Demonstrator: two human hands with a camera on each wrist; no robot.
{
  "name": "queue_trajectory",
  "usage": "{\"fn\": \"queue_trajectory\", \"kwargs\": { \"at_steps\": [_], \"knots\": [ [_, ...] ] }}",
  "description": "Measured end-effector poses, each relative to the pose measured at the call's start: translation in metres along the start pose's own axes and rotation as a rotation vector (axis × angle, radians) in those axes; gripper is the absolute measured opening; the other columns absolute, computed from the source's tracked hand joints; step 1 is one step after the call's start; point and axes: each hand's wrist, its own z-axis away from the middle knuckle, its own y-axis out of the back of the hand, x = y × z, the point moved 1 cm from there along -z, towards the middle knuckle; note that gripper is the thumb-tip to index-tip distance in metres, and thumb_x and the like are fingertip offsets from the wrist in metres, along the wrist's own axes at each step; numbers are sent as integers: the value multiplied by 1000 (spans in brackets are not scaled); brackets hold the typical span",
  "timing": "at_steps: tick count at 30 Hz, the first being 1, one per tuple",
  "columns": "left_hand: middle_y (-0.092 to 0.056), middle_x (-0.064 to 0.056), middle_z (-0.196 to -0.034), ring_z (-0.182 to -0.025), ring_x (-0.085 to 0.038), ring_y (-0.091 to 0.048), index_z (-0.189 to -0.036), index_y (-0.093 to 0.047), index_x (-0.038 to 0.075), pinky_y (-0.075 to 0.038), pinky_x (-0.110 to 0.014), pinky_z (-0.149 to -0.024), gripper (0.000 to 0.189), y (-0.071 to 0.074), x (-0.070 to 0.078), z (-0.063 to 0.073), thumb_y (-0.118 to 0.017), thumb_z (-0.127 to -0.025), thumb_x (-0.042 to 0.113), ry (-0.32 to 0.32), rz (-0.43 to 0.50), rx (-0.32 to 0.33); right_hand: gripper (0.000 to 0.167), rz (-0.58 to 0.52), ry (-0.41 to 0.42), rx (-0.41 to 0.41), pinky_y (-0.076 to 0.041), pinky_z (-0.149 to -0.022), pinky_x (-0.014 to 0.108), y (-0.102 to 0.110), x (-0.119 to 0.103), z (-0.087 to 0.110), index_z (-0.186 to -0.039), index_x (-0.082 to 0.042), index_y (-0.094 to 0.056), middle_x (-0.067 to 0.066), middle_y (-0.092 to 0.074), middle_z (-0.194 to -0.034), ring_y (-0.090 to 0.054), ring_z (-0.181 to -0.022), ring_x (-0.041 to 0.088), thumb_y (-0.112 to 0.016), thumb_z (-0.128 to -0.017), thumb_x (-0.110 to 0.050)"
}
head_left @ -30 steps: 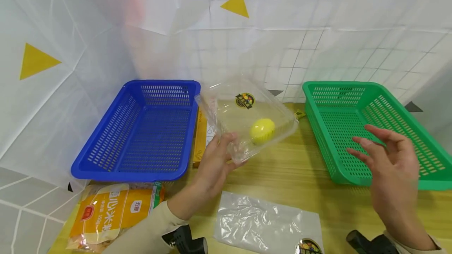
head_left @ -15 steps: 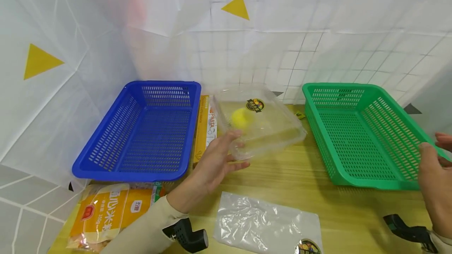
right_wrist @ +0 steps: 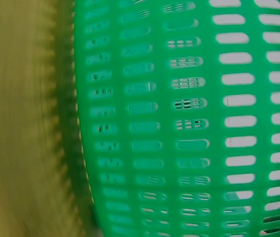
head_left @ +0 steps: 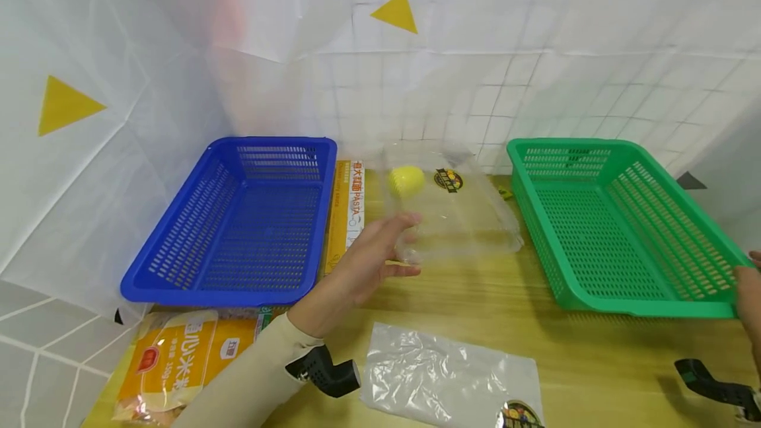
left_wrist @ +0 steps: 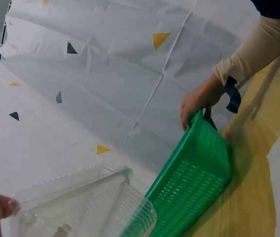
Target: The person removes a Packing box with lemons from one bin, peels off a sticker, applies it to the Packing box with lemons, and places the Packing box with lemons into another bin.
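In the head view my left hand (head_left: 367, 253) holds the near left corner of a clear plastic clamshell box (head_left: 475, 220), thumb and fingers on either side. Inside it, toward the back left, lies a yellow lemon (head_left: 407, 180); a round fruit label shows on the plastic. My right hand (head_left: 750, 296), partly cut off at the right edge, is at the near right rim of a green basket (head_left: 645, 307). From the left wrist view, the fingers of that hand (left_wrist: 198, 102) grip the basket's rim. The right wrist view shows only the basket's slotted side (right_wrist: 164, 116) and some tabletop.
A blue basket (head_left: 220, 297) stands at the left, with a pasta box (head_left: 340, 216) beside it. Near the front left lies an orange food bag (head_left: 184, 362). A flat clear plastic bag (head_left: 446, 372) lies front centre. A white sheet wall (head_left: 452, 84) closes the back.
My right hand has moved right, from above the green basket to its rim. The clamshell has shifted slightly right and flattened. The lemon has rolled from its front to its back left.
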Motion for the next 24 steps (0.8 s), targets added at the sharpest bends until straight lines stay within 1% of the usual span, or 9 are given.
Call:
{"fn": "queue_trajectory", "kwargs": {
  "at_steps": [1,2,3,6,8,13,16,19,24],
  "knots": [
    [-46,-24,-145,-106,-36,-60,-146,-51,3,-61,-43,-85,68,-1,1,-2,-66,-95,46,10,-18,-7,44,-18,24,-6,-40,-55,15,0,3,1,-152,-31,-48,-16,-52,-113,-53,-78,-3,-34,-111,-20],
    [-47,-24,-145,-101,-35,-61,-147,-51,4,-60,-44,-85,70,-2,2,-4,-66,-95,47,16,-33,-17,42,-33,61,12,-38,-48,15,0,6,1,-149,-37,-48,-25,-44,-106,-46,-70,-12,-35,-112,-22],
    [-47,-22,-146,-100,-34,-61,-149,-50,5,-60,-44,-86,71,-3,4,-6,-66,-94,48,22,-46,-25,40,-53,112,36,-29,-40,17,0,10,1,-146,-35,-53,-25,-39,-100,-34,-61,-15,-37,-113,-20],
    [-48,-20,-145,-95,-32,-61,-151,-49,7,-59,-47,-89,73,-8,10,-14,-65,-94,50,33,-71,-55,37,-115,235,111,-25,-44,11,-3,20,-3,-141,-23,-63,-24,-43,-101,-35,-62,-18,-40,-113,-16],
    [-49,-19,-145,-95,-32,-62,-152,-49,8,-59,-47,-88,73,-11,15,-20,-64,-95,51,37,-92,-73,37,-121,260,130,-25,-47,9,-6,33,-10,-143,-16,-63,-24,-44,-104,-36,-65,-17,-41,-113,-15],
    [-37,-14,-158,-83,-33,-64,-154,-51,13,-61,-42,-81,67,-11,25,-36,-56,-100,53,70,-182,-108,41,-63,151,114,-27,-53,8,-10,63,-24,-151,-26,-55,-32,-39,-110,-38,-72,-14,-39,-114,-23],
    [-26,-8,-166,-78,-31,-63,-155,-50,15,-61,-42,-81,69,-8,29,-43,-57,-99,54,78,-204,-97,42,-54,43,85,-28,-52,7,-9,59,-19,-152,-32,-53,-30,-40,-112,-39,-73,-13,-37,-114,-26],
    [-27,-7,-166,-79,-31,-65,-155,-50,13,-61,-44,-83,72,-7,31,-44,-59,-97,55,58,-209,-86,42,-72,-37,60,-30,-49,8,-7,48,-12,-151,-36,-53,-29,-40,-110,-40,-72,-12,-37,-114,-25],
    [-30,-7,-164,-81,-33,-67,-155,-50,14,-61,-46,-84,72,-12,35,-43,-61,-96,55,31,-197,-106,40,-77,74,105,-27,-56,7,-7,45,-12,-150,-28,-56,-29,-42,-114,-38,-79,-13,-38,-114,-24]
  ]
}}
